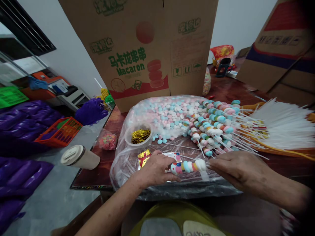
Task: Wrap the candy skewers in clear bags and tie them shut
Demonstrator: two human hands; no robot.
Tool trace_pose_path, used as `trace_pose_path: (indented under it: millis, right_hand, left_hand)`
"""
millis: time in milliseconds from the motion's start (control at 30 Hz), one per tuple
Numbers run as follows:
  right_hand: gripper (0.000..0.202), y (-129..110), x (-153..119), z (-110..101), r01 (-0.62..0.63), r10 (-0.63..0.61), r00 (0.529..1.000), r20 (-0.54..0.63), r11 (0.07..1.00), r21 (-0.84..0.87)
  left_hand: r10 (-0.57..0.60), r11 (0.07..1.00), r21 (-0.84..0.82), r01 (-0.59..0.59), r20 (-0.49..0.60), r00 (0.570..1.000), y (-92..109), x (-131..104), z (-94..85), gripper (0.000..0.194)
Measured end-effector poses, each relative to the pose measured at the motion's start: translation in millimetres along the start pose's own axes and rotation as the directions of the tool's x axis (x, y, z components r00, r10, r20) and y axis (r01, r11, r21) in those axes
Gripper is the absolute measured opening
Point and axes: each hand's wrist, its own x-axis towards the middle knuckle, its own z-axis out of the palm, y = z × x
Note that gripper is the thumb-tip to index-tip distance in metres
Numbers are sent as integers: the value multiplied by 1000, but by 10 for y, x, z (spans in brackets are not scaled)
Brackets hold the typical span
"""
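Note:
In front of me lies a marshmallow skewer (189, 166), strung with pink, yellow, blue and white pieces. Its left end is inside a clear printed bag (176, 167). My left hand (157, 166) is closed around that end, thumb below and fingers above. My right hand (232, 167) pinches the skewer's right end, where the stick is mostly hidden by the fingers. A gold and red packet (144, 158) lies beside my left hand. Just beyond my hands is a pile of finished-looking marshmallow skewers (216, 126), sticks pointing right.
Loose marshmallows (172, 113) lie on a clear plastic sheet (125, 164). A bowl (127, 136) holds gold twist ties (140, 135). White sticks (283, 124) fill an orange basket (290, 152) at right. A large carton (157, 42) stands behind; a lidded cup (82, 158) is at left.

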Motion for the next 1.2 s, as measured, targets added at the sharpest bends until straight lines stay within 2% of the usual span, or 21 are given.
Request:
trace_pose_path:
  millis: [67, 167, 233, 367, 500, 567, 667, 767, 833, 900, 967, 1033, 1133, 1200]
  right_hand:
    - [23, -40, 32, -43, 50, -46, 998, 49, 995, -90]
    - [20, -96, 93, -113, 159, -153, 987, 49, 975, -155]
    - [17, -123, 126, -133, 219, -211, 975, 70, 962, -164]
    - [16, -141, 150, -84, 221, -203, 964, 173, 971, -89]
    - [18, -111, 115, -52, 123, -120, 938, 326, 992, 10]
    - [17, -87, 82, -76, 74, -84, 930, 357, 996, 41]
    - [17, -97, 50, -80, 29, -69, 926, 370, 993, 114]
    - [15, -171, 76, 42, 11, -54, 922, 383, 993, 116]
    - [14, -204, 114, 159, 18, -54, 920, 389, 995, 94]
    - [14, -183, 146, 235, 25, -48, 933, 356, 997, 68]
    - [15, -114, 153, 235, 36, -43, 959, 282, 999, 31]
    - [19, -35, 135, 176, 67, -69, 975, 211, 998, 14]
    - [22, 20, 88, 86, 88, -117, 957, 266, 989, 117]
    - [23, 13, 60, 70, 12, -88, 941, 327, 973, 229]
  left_hand:
    - [-18, 996, -86, 23, 59, 998, 22, 29, 7, 38]
    - [-60, 949, -291, 124, 219, 974, 76, 69, 26, 40]
    - [-81, 897, -390, 210, 321, 944, 121, 104, 65, 44]
    - [-108, 816, -488, 309, 396, 912, 207, 189, 162, 45]
    - [-170, 848, -408, 338, 393, 904, 270, 249, 155, 47]
    - [-178, 878, -362, 314, 362, 915, 303, 263, 114, 49]
    - [-182, 892, -326, 314, 376, 909, 353, 276, 99, 49]
    - [-129, 870, -390, 302, 410, 903, 388, 290, 215, 42]
    - [-97, 832, -475, 288, 387, 917, 394, 296, 325, 36]
    - [-126, 784, -540, 306, 345, 930, 381, 292, 394, 34]
    - [-128, 758, -579, 300, 319, 939, 346, 277, 385, 41]
    - [-57, 775, -580, 249, 328, 943, 288, 260, 315, 56]
    - [41, 818, -545, 186, 378, 925, 175, 247, 196, 83]
    - [-10, 848, -487, 211, 383, 924, 109, 245, 144, 89]
